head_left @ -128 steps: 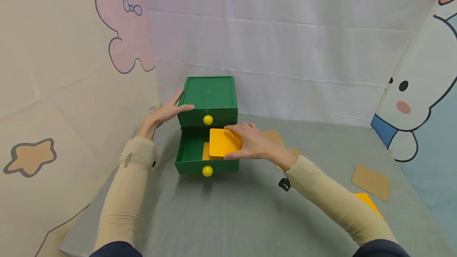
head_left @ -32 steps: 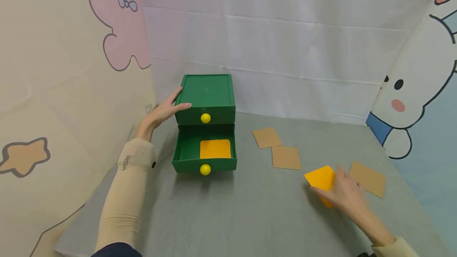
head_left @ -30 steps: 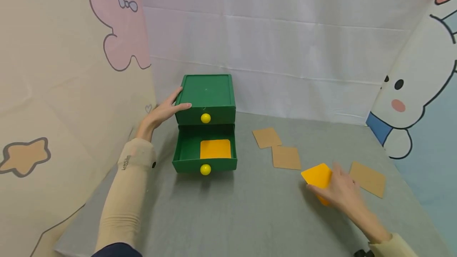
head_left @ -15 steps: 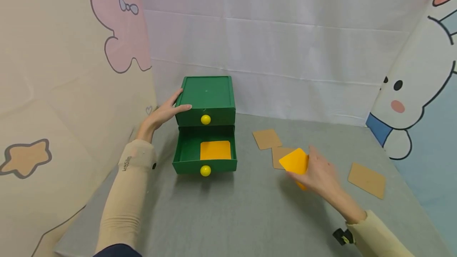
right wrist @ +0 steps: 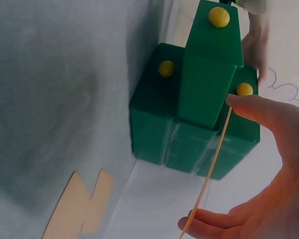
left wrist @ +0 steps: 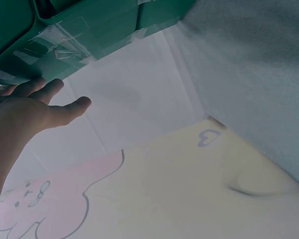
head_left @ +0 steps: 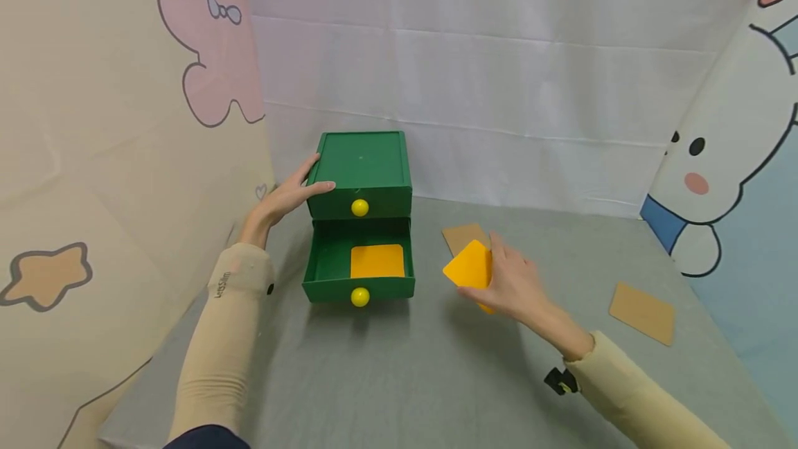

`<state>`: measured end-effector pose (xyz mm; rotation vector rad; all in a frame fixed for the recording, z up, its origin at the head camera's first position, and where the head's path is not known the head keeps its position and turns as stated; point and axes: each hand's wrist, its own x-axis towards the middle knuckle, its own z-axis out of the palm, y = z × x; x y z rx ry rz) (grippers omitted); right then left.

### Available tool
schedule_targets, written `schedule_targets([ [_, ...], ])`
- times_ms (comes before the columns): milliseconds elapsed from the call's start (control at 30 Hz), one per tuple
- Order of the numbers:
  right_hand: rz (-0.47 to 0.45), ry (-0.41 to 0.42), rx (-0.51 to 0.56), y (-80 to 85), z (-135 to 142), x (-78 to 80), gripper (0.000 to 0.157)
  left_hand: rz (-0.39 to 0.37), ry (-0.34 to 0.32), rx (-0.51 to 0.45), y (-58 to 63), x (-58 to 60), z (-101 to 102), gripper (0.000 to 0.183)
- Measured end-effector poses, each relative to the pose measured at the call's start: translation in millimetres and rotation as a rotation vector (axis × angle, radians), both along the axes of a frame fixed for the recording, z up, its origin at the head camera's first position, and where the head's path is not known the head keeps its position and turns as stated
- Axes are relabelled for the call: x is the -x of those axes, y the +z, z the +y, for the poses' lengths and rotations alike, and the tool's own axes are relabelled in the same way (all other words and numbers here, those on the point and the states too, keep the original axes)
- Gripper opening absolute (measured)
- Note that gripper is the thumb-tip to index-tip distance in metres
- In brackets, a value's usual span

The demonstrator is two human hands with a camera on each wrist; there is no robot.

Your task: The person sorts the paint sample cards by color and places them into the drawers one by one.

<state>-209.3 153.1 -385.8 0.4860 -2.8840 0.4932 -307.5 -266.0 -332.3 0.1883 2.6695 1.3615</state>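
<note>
The green drawer unit [head_left: 361,161] stands at the back, its middle drawer [head_left: 327,291] pulled out. Inside that drawer lies a yellow card [head_left: 377,260]. My left hand [head_left: 287,198] rests on the unit's upper left edge, thumb over the top front and fingers along the side; in the left wrist view its fingers [left wrist: 49,89] lie against the green underside of that wall. My right hand [head_left: 514,283] pinches a yellow square card [head_left: 469,265] by its edges, tilted, in the air right of the drawer. The right wrist view shows that card [right wrist: 209,172] edge-on between thumb and fingers.
Brown cards lie on the grey cloth table: one [head_left: 460,237] partly behind the held card, another [head_left: 642,314] farther right. The right wrist view shows two brown cards [right wrist: 67,209] close together. A white cloth wall [head_left: 499,109] rises behind the table.
My right hand earlier held a yellow card over the drawer; a yellow card now lies there. It has since carried another yellow card leftward from the table's right. The left hand stayed put.
</note>
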Motion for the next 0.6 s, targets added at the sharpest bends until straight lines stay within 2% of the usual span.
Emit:
schedule_targets([
  [200, 0.011, 0.054, -0.015, 11.8, -25, 5.3, 0.106, 0.001, 0.006, -0.001, -0.4, 0.5, -1, 0.091],
  [367, -0.033, 0.079, 0.006, 22.4, -45, 10.8, 0.106, -0.010, 0.008, 0.005, 0.7, 0.2, -1, 0.090],
  [433, -0.046, 0.099, 0.025, 25.2, -52, 13.1, 0.106, -0.016, 0.002, -0.001, 4.7, -2.3, 1, 0.090],
  [600, -0.040, 0.143, -0.018, 32.4, -70, 16.5, 0.109, -0.028, -0.019, -0.018, 22.3, -16.6, 10, 0.088],
])
